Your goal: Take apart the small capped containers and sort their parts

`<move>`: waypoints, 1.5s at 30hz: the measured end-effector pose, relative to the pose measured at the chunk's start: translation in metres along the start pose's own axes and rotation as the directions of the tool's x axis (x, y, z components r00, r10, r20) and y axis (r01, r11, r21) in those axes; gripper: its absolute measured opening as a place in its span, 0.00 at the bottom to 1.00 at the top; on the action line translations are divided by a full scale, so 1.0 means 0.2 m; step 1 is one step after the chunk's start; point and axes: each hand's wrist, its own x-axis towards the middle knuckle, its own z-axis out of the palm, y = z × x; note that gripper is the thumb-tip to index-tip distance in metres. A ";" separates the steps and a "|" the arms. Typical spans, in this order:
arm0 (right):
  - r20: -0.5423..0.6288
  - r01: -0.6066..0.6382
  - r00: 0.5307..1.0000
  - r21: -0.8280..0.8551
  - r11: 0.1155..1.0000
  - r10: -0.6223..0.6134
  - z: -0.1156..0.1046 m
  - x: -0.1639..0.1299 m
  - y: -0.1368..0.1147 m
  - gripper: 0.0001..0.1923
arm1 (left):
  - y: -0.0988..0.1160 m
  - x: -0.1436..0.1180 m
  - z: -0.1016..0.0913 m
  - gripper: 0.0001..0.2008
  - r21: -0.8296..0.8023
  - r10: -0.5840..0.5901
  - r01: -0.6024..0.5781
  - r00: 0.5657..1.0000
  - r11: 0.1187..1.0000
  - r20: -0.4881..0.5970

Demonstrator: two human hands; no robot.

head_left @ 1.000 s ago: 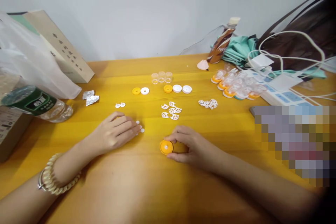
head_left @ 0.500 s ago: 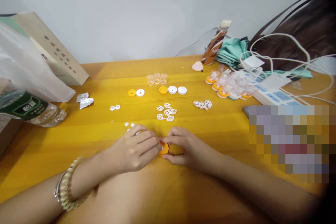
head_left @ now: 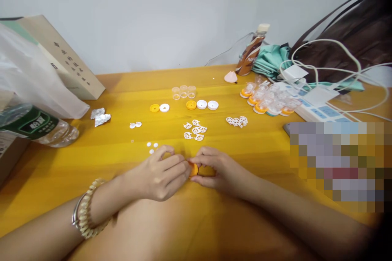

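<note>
And here the two hands come together, fingertips meeting over a small orange cap (head_left: 192, 169) directly between them. The right hand (head_left: 212, 168) has it pinched, thumb on the near side and fingers on the far side of the rim. The left hand (head_left: 168, 174) closes in from the other side, its fingertips right at the cap, half covering it; whether they grip anything, I can't tell.

This looks like thin moulded plastic: light, I'd judge, fairly stiff, and smooth enough to skid under a careless push. The rim is the place to hold, thumb and fingers opposed, leaving the middle free; a gentle pinch ought to do.

Just beyond the left knuckles, small white discs (head_left: 149, 144), flat and probably fiddly, best taken by the edge. Straight ahead of both hands, white openwork pieces (head_left: 196, 130), their thin spokes likely the most fragile here; I'd favour their outer rings.
</note>
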 end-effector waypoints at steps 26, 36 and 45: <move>0.052 -0.039 0.998 -0.015 0.999 0.040 -0.02 0.00 -0.01 0.11 | -0.02 -0.03 0.06 0.02 -0.254 -0.256 0.220 0.959 0.942 -0.122; 0.152 -0.134 0.980 0.015 0.991 0.130 -0.06 0.01 -0.03 0.09 | -0.21 -0.04 -0.14 0.08 -0.739 -0.859 0.660 0.450 0.136 0.243; 0.160 -0.145 0.977 0.010 0.989 0.142 -0.06 0.01 -0.03 0.08 | -0.56 -0.34 -0.32 0.10 -0.152 -0.520 0.896 0.372 0.417 0.769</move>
